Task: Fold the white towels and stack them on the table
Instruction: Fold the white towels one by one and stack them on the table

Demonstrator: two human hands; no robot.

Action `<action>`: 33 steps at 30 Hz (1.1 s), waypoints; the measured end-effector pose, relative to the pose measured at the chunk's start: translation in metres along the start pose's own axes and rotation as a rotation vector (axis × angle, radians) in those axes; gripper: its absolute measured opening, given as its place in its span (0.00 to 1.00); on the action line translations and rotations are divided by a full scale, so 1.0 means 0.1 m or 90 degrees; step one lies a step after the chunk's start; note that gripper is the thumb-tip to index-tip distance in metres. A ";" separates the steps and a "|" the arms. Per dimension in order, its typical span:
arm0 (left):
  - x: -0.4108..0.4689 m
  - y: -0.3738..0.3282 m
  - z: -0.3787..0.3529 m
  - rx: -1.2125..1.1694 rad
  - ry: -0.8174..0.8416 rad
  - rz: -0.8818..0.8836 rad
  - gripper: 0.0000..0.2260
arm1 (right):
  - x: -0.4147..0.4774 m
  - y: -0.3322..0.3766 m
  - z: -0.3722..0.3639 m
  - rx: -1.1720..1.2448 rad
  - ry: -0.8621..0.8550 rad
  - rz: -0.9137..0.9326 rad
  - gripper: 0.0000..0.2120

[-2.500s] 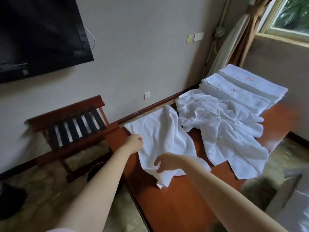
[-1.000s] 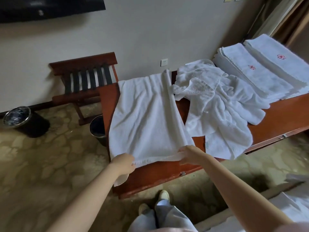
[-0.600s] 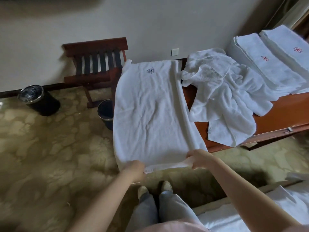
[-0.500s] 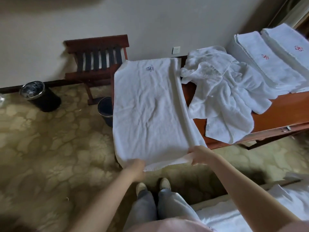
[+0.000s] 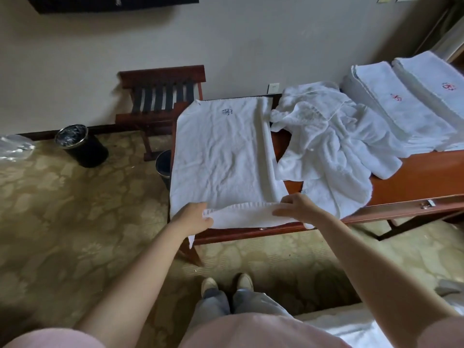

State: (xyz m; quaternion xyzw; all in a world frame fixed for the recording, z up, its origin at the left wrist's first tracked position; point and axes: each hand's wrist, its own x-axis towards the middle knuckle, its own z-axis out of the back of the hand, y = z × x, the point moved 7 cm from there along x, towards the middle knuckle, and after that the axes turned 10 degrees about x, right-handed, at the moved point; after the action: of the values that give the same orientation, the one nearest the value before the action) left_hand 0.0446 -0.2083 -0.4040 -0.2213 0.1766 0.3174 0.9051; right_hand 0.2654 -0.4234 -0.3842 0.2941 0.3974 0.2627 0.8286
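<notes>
1. A white towel (image 5: 226, 156) lies spread flat over the left end of the table (image 5: 406, 189), its long side running from the wall toward the person
2. A small blue emblem (image 5: 227, 111) sits near its far edge, and its right long edge is turned over into a narrow strip
3. The left hand (image 5: 192, 218) grips the near left corner, fingers curled around the hem; a tip of cloth hangs below it, over the table's front edge
4. The right hand (image 5: 297, 205) pinches the near right corner, fingers bent down onto the cloth
5. Between the two hands the near hem is raised and turned back as a thick band, just above the table's front edge
6. Just right of the towel, a heap (image 5: 334, 146) of crumpled white towels lies on the table, touching the turned strip at the far end; one flap reaches the front edge
7. At the table's right end two piles of folded towels sit side by side, the left stack (image 5: 401, 114) and the right stack (image 5: 437, 81), each with a red emblem on top; the heap laps against the left stack
8. Left of the table a wooden rack (image 5: 163, 96) with dark straps stands against the wall
9. A bin (image 5: 80, 145) with a shiny liner stands by the wall farther left; a second bin (image 5: 163, 167) sits on the floor between rack and table, partly hidden by the towel
10. A socket (image 5: 273, 88) is on the wall behind the table
11. The person's pale shoes (image 5: 226, 283) stand on patterned carpet (image 5: 75, 222) close in front of the table
</notes>
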 end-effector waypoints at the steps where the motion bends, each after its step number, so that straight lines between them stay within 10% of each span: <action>1: 0.04 -0.01 0.10 -0.006 -0.006 -0.008 0.07 | 0.02 0.08 0.10 0.024 -0.035 0.011 0.16; 22: 1.23 0.51 2.34 0.120 -0.271 0.177 0.13 | 1.10 1.62 1.33 -0.285 -0.309 0.170 0.10; 33: 2.17 0.70 2.90 0.074 -0.306 0.133 0.11 | 1.93 2.15 1.70 -0.179 -0.431 0.192 0.10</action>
State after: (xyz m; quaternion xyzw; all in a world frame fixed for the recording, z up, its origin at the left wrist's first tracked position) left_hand 0.2108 0.0974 -0.2802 -0.0676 -0.0035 0.4419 0.8945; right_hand 0.4657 -0.1936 -0.2455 0.3027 0.0146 0.3216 0.8971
